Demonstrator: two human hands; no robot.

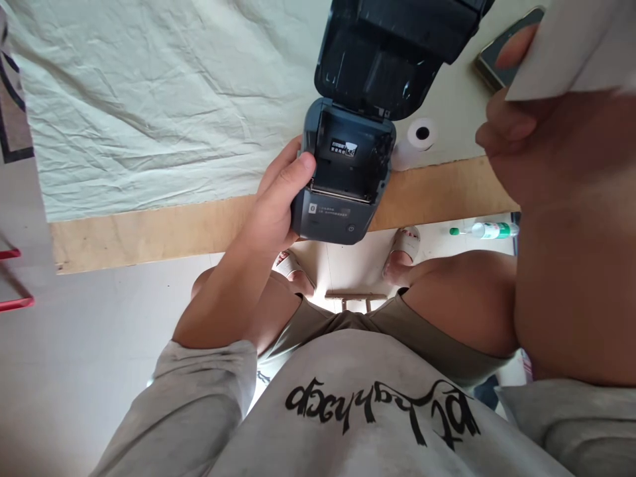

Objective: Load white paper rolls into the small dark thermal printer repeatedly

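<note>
My left hand is closed around the left side of a dark portable printer, its thumb on the rim. The printer's lid is swung up and back, and its inner bay shows a small black-and-white label but no roll. Close to the camera at the right, my right hand grips a white piece of paper between thumb and fingers; much of that paper lies beyond the frame. A white paper roll with a dark core stands on the table just right of the printer.
A dark phone-like device lies partly behind my right hand. Wrinkled pale cloth covers the table, whose bare wooden edge faces me. Below, a clear bottle with a green label lies on the floor. Red metal bars show at far left.
</note>
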